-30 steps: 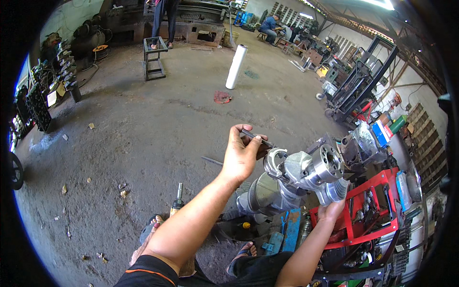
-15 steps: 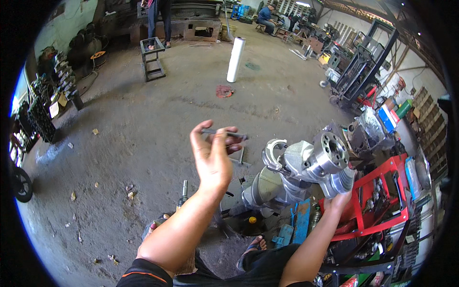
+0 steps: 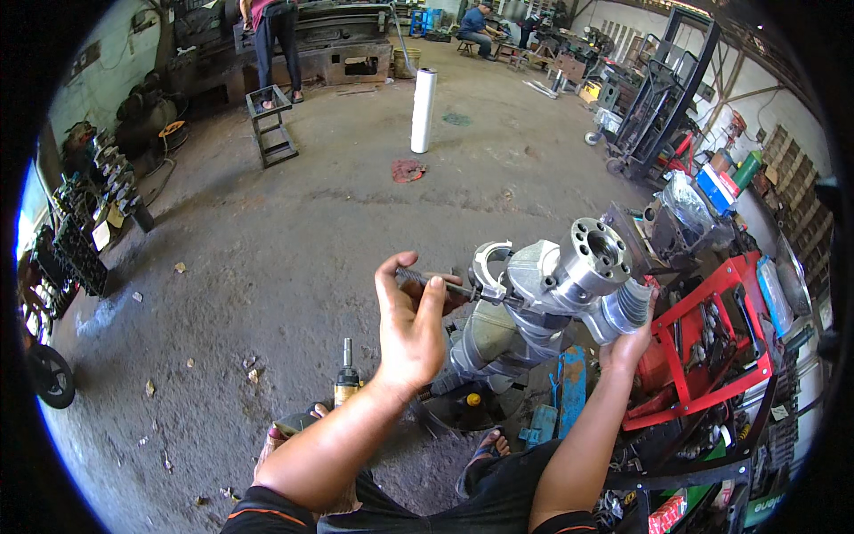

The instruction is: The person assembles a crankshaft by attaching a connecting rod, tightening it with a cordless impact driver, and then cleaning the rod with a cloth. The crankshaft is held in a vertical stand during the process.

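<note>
A large silver crankshaft (image 3: pixel 543 267) stands tilted in front of me, its round flange with a ring of holes on top. On its left side sits a C-shaped connecting rod half (image 3: pixel 491 265). My left hand (image 3: pixel 411 343) pinches a long dark bolt (image 3: pixel 457 287) between thumb and fingers, its far end right beside the C-shaped half; whether they touch, I cannot tell. On the right, my right hand (image 3: pixel 628 350) grips a curved, ribbed metal part (image 3: pixel 625 311) against the crankshaft from below and behind. Most of its fingers are hidden by that part.
A power tool (image 3: pixel 346 384) stands upright by my left leg. At right are a red metal tool rack (image 3: pixel 703 338) and a blue metal piece (image 3: pixel 571 392). Farther off stand a white roll (image 3: pixel 423 111), a small metal frame (image 3: pixel 274 133), a pallet stacker (image 3: pixel 663 98) and other people.
My left hand has moved right and slightly down, bringing the bolt to the C-shaped half. The right hand keeps its grip. The whole view has shifted slightly.
</note>
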Available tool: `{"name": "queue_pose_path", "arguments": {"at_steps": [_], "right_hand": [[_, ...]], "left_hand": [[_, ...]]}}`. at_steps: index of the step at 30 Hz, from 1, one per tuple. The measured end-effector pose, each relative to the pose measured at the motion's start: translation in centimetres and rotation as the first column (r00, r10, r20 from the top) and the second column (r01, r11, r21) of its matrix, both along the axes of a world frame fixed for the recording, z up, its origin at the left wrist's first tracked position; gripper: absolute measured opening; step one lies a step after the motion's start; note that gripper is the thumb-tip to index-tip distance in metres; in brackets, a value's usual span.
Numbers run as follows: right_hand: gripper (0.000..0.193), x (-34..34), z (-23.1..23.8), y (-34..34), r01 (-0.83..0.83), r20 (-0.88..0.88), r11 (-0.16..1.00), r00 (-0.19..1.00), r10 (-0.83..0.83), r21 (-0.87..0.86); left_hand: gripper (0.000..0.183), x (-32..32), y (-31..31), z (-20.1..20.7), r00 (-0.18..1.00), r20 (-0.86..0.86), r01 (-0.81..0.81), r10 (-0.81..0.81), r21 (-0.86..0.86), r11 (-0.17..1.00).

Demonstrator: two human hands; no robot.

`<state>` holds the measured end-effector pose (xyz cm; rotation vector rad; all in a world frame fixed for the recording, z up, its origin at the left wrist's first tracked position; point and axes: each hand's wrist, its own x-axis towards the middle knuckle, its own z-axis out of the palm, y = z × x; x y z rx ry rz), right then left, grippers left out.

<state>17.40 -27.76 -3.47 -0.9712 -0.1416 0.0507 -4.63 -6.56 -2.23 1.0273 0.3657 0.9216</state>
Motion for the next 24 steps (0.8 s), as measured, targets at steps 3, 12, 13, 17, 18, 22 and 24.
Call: {"name": "queue_pose_path", "arguments": {"at_steps": [3,12,13,17,18,22,24], "right_hand": [[0.061,0.2,-0.1,0.0,0.009,0.017,1.0,1.0,-0.008,-0.009],[0.061,0.2,-0.1,-0.1,0.026,0.032,0.998,0.999,-0.025,-0.049],[0.061,0.1,0.0,-0.2,0.011,0.036,0.999,0.999,-0.009,-0.053],[0.052,-0.1,0.2,-0.1,0.006,0.01,0.999,1.0,-0.006,-0.043],[0.052,-0.1,0.3,-0.1,0.009,0.015,1.0,1.0,-0.008,-0.03],[0.059,-0.3,0.3,0.2,0.021,0.032,0.999,0.999,-0.02,-0.03],[0.062,-0.3,0.3,0.2,0.024,0.047,0.999,0.999,-0.022,-0.036]], "left_hand": [[0.037,0.4,1.9,0.3,0.991,0.06,-0.119,0.121,-0.031,0.992],[0.036,1.5,2.5,0.3,0.992,0.123,0.015,-0.008,-0.058,0.998],[0.037,1.6,2.5,0.3,0.993,0.115,0.021,-0.011,-0.086,0.996],[0.036,1.7,2.7,0.3,0.993,0.111,-0.027,0.043,-0.146,0.989],[0.036,1.6,2.5,0.3,0.996,0.082,0.037,-0.028,-0.108,0.994],[0.035,1.3,2.4,0.2,0.992,0.087,0.099,-0.092,-0.085,0.991],[0.036,1.4,2.5,0.2,0.992,0.126,0.031,-0.016,-0.12,0.992]]}}
